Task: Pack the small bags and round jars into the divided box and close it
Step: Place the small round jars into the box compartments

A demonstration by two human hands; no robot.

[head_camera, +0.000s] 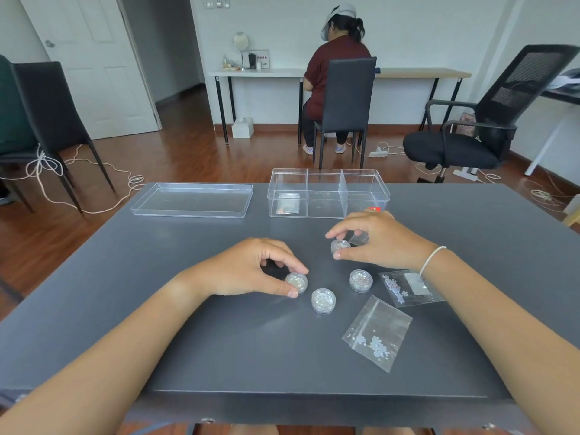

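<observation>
At the centre of the dark grey table [219, 340], the left hand [251, 268] pinched one round jar [297, 282] between thumb and forefinger, the remaining fingers curled above it; the jar rested on the table, lid up. The right hand [376, 240] likewise pinched a second round jar [340, 245] between thumb and forefinger, jar upright, at or just above the table surface; which of the two could not be told. Behind the right hand's fingers, the corner of a small clear bag [359, 238] showed, mostly hidden. A white bracelet [431, 259] circled the right wrist.

Loose items, all flat on the table:
- Third jar [323, 300], upright, just beside the left hand's jar on the near right.
- Fourth jar [361, 280], upright, below the right hand.
- Bag of pale beads [405, 288], partly under the right wrist, long axis running roughly left to right.
- Second bead bag [378, 332], nearer the table's front edge, lying diagonally, long axis running from far left to near right, beads gathered at its near end.

At the far edge: the divided box [328, 193], clear, open, long axis left to right, three compartments side by side. One small bag [287, 204] lay in the left compartment. The clear lid [192, 200] lay flat to the left of the box, apart from it, long axis parallel to it.
</observation>
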